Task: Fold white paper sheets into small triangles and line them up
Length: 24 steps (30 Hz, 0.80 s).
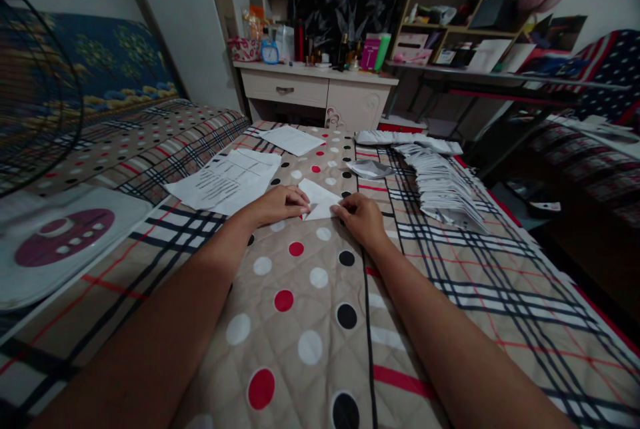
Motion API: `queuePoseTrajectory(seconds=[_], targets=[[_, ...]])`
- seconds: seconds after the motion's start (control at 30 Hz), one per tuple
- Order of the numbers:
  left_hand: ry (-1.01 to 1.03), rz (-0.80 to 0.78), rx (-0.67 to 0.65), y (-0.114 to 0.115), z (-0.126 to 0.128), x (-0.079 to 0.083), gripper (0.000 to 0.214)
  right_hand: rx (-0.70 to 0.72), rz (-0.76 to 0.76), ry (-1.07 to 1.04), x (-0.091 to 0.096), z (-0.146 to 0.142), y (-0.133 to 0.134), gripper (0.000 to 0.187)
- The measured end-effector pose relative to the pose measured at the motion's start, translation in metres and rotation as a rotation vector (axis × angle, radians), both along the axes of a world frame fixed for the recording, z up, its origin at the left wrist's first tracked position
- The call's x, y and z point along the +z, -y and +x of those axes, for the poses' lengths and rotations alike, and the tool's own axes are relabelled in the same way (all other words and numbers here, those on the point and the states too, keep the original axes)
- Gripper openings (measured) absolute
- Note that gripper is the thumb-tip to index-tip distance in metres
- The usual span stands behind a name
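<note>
A small folded white sheet of paper [319,197] with slanted edges lies on the polka-dot bedspread [320,322] in front of me. My left hand [283,204] is closed on its left side, thumb and fingers pinched together at the edge. At the opposite corner my right hand [364,216] holds the paper between thumb and bent fingers. Left of my hands lie printed sheets [235,179], with another white sheet [291,140] behind them. To the right a long row of folded paper pieces [433,179] overlaps closely, beside a single silvery-grey folded piece [370,169].
A white bag with a purple print [65,236] sits at the left edge, near a wire fan guard [75,82]. Beyond the bed stands a white dresser [300,89] carrying bottles and a blue clock [270,50]. A desk [500,76] with shelves is at back right.
</note>
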<state>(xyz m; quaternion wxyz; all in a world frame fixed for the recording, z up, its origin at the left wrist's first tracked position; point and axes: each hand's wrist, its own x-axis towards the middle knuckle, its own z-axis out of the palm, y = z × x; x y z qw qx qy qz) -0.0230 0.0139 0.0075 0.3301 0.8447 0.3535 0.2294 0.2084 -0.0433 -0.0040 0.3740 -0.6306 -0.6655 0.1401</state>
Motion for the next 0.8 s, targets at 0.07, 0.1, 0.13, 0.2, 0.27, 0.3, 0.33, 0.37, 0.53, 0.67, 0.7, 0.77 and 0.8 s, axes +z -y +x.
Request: queuePoseTrajectory(seconds=[0.07,0.1,0.13,0.2,0.27,0.3,0.33,0.37,0.53,0.67,0.7,0.77,0.8], targets=[[0.013,0.000,0.032,0.001,0.004,-0.001,0.024,-0.047,-0.009,0.089,0.000,-0.004,-0.001,0.017],[0.016,-0.006,0.063,0.003,0.007,-0.001,0.025,-0.056,-0.008,0.134,0.000,-0.005,-0.002,0.017],[0.017,-0.013,0.102,0.005,0.009,-0.001,0.023,-0.062,-0.006,0.170,0.000,-0.006,-0.002,0.018],[0.023,-0.020,0.180,0.008,0.015,-0.001,0.017,-0.066,-0.006,0.205,0.000,-0.006,-0.003,0.019],[0.021,-0.010,0.226,0.011,0.018,-0.002,0.015,-0.077,-0.002,0.208,0.001,-0.005,-0.002,0.021],[0.019,0.001,0.238,0.012,0.019,-0.002,0.016,-0.082,0.014,0.217,0.002,-0.005,-0.001,0.021],[0.017,0.013,0.244,0.012,0.020,-0.003,0.017,-0.079,0.043,0.239,0.003,-0.006,0.000,0.021],[0.020,0.024,0.252,0.012,0.021,-0.004,0.020,-0.059,0.081,0.277,0.004,-0.007,0.002,0.021],[0.033,0.065,0.295,0.008,0.024,-0.013,0.027,0.338,0.175,0.516,0.007,-0.028,0.017,0.038],[0.020,0.103,0.303,0.008,0.026,-0.014,0.025,0.350,0.005,0.523,0.002,-0.045,0.036,0.060],[0.027,0.093,0.295,0.009,0.026,-0.013,0.025,0.357,-0.019,0.531,0.002,-0.046,0.040,0.068],[0.052,0.070,0.277,0.011,0.025,-0.011,0.024,0.350,-0.046,0.549,0.002,-0.043,0.046,0.079],[0.062,0.063,0.270,0.012,0.025,-0.011,0.023,0.335,-0.056,0.556,0.002,-0.040,0.047,0.082]])
